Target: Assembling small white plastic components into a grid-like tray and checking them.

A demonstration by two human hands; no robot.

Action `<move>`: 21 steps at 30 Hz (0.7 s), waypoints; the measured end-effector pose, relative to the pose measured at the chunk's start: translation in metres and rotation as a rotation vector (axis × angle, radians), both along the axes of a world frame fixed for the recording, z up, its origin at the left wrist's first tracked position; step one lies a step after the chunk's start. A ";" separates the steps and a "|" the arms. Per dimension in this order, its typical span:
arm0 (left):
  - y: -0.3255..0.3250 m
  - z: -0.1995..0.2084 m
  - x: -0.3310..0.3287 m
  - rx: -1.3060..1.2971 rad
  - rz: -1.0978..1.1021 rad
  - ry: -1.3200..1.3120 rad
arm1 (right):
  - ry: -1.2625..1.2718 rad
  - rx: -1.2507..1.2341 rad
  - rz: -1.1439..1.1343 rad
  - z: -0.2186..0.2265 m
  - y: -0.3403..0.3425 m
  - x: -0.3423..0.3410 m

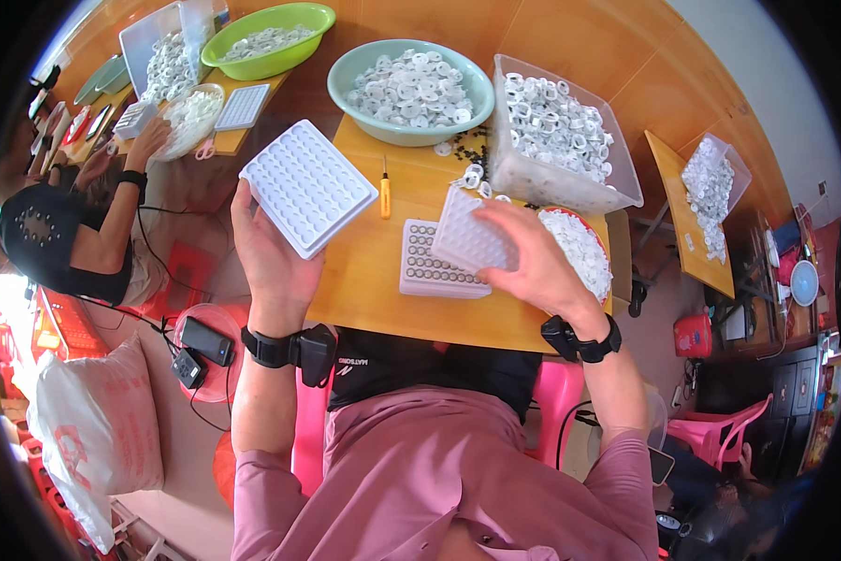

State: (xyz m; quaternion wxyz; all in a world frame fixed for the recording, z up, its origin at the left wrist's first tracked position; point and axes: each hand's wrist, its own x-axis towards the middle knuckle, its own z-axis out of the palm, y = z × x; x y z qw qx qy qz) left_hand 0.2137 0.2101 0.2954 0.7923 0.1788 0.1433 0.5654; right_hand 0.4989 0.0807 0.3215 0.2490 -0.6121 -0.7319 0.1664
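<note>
L hand (278, 248) has a white pocketed tray (310, 187), palm under it and thumb by the near-left edge. The fingers underneath are mostly hidden, so idk exactly how they're spread. It's up off the table (360, 294) and tilted so the rows of round pockets face the wearer. My guess fwiw: held that way for a quick look at the pockets, and to keep the spot below free to work in.

R hand (531, 252) grips a pale dimpled panel (465, 224) by its right side, fingers toward the far end, thumb toward the near end. It's angled over the filled tray (444, 291), which sits flat on the table w/ rows of round metallic pieces showing. Can't tell from this angle if panel and filled tray touch. Imo a side grip makes sense, bc it keeps the fingers clear of the loaded rows.

Position-wise: filled tray is btwn the two hands, a bit nearer the R hand and partly under the panel; the pocketed tray is up and to the left, well apart from it.

Rest of the setup looks like easy reach tbh: yellow screwdriver (385, 198) lying just right of the pocketed tray, teal basin (338, 93) of white rings at the back, clear bin (565, 190) w/ more white parts next to it, red-rimmed dish (578, 251) of small white bits just beyond the R hand.
</note>
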 end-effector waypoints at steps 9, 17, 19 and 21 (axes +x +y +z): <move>-0.003 -0.013 -0.004 0.011 -0.011 -0.031 | -0.221 -0.125 0.119 -0.022 0.016 -0.026; -0.014 0.002 0.009 0.020 -0.003 -0.047 | -0.222 -0.142 0.136 -0.025 0.016 -0.030; -0.019 0.005 0.015 -0.027 0.005 -0.034 | -0.210 -0.105 0.143 -0.025 0.015 -0.028; -0.025 0.007 0.021 0.018 -0.044 -0.047 | -0.150 0.006 0.073 -0.017 0.011 -0.021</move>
